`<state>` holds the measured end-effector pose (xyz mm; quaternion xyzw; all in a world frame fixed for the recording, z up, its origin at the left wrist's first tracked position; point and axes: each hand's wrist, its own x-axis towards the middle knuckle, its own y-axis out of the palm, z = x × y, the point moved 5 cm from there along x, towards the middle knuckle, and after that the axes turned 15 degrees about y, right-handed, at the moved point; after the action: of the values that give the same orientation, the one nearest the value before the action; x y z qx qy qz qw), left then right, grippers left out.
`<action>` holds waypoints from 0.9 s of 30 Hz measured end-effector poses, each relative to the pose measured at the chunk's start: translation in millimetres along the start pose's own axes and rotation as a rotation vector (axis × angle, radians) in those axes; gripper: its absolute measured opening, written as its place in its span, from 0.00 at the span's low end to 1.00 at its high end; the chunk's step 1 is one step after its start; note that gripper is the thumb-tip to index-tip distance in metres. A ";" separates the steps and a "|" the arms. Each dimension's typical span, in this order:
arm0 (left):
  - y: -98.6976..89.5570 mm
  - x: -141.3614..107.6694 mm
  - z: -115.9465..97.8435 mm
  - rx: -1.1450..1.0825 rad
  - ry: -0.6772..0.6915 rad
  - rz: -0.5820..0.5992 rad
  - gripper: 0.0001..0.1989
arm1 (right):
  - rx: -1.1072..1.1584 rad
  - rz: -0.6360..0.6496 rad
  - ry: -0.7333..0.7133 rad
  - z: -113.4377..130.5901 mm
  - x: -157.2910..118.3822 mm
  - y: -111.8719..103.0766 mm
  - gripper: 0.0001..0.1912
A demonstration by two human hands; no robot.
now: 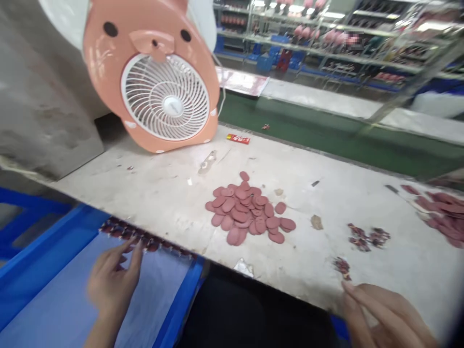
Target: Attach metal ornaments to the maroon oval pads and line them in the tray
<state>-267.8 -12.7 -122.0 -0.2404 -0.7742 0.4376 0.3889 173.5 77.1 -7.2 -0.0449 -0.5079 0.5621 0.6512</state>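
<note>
My left hand (115,273) reaches over a blue bin (183,297) with a pale sheet inside. Its thumb and fingers are pinched at a row of small dark red pieces with light tips (170,245) along the bin's far side; whatever is between the fingertips is hidden. At the lower right, my right hand (384,316) is slightly blurred, thumb and forefinger closed together. Its fingertips are right by a small dark red and brown cluster (341,267) on the worktable (163,193). More such clusters (368,238) lie just beyond.
A heap of flat reddish ovals (246,210) lies mid-table, and more reddish pieces (447,215) at the right. An orange pig-faced fan (101,72) stands behind, near a red wrapper (238,139). A green strip (308,130) runs behind the table, with shelving (326,53) further back.
</note>
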 end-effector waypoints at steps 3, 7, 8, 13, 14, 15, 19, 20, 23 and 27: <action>-29.4 11.8 -55.8 -0.151 0.243 -0.269 0.17 | -0.078 -0.112 0.299 -25.1 33.9 -9.9 0.06; -41.0 24.1 -136.0 -0.327 0.620 -0.171 0.10 | -0.125 0.227 0.419 -52.5 91.5 29.4 0.26; -41.1 24.0 -151.3 -0.330 0.677 -0.121 0.11 | -0.129 0.315 0.421 -57.0 102.5 43.3 0.31; -33.1 11.8 -190.5 -0.275 0.766 0.076 0.14 | -0.163 0.593 0.419 -62.7 127.8 102.2 0.20; -31.4 10.0 -192.0 -0.275 0.746 0.091 0.14 | -0.167 0.619 0.414 -61.5 128.6 109.7 0.17; -30.3 9.0 -192.6 -0.282 0.725 0.100 0.15 | -0.169 0.638 0.408 -60.1 128.7 115.2 0.16; -25.1 11.4 -189.1 -0.364 0.646 0.148 0.15 | -0.178 0.701 0.377 -61.8 130.5 114.4 0.19; -23.2 12.6 -187.1 -0.390 0.626 0.162 0.15 | -0.182 0.726 0.367 -65.7 133.6 108.9 0.19; -17.1 13.8 -181.2 -0.482 0.565 0.214 0.10 | -0.210 0.780 0.354 -85.8 155.8 88.4 0.18; -18.2 7.5 -176.5 -0.658 0.322 0.267 0.10 | -0.337 0.661 0.413 -121.0 215.0 87.4 0.14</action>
<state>-129.3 70.1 -47.8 -0.5167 -0.7642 0.1694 0.3470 167.8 338.1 11.1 -0.4229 -0.4100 0.6291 0.5073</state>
